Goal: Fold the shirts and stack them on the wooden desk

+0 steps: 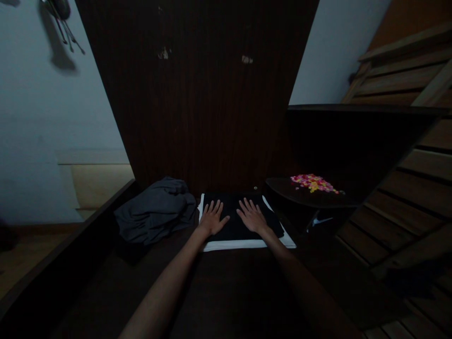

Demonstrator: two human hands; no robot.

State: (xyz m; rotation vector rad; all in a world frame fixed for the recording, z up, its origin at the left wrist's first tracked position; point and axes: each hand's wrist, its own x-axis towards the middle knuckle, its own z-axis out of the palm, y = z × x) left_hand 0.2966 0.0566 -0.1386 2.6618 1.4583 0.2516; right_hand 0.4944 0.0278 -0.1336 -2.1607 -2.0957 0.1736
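Observation:
A flat black folded cloth (231, 219) lies on top of a white folded cloth (236, 244), whose edges show at the front and both sides. My left hand (212, 219) rests flat on the left part of the black cloth, fingers spread. On its right part lies my right hand (252, 215), palm down with the fingers apart. Neither hand grips anything. To the left of the stack sits a crumpled dark grey cloth (158, 209), apart from both hands.
The dark wooden surface (226, 292) has a raised edge on the left and a tall back panel (212, 103). On the right, a low shelf (282, 189) bears a pile of small pink and yellow pieces (313, 182). Wooden slats (416, 183) stand farther right.

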